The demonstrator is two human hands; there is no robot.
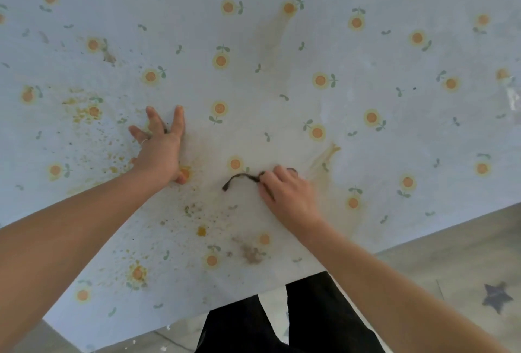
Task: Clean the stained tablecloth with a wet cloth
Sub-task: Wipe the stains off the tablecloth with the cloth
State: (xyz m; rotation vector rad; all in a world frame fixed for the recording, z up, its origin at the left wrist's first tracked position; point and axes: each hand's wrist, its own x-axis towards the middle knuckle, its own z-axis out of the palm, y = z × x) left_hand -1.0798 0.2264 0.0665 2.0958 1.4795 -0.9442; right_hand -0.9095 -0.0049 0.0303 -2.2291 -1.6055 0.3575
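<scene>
A pale blue tablecloth point(394, 127) printed with orange flowers covers the table. Orange specks point(93, 138) spatter its left side, a brown smudge point(252, 252) lies near the front edge, and tan streaks point(270, 39) run up the middle. My left hand point(159, 145) presses flat on the cloth with fingers spread. My right hand point(284, 192) grips a small dark cloth point(239, 179) against the tablecloth; a thin dark strip of it trails out to the left of my fingers, the rest is hidden under the hand.
The table's front edge point(423, 235) runs diagonally from lower left to right. Beyond it lies grey floor with a dark star mark point(497, 296). My dark trousers point(310, 319) stand against the edge. A clear scrap point(514, 96) lies at the far right.
</scene>
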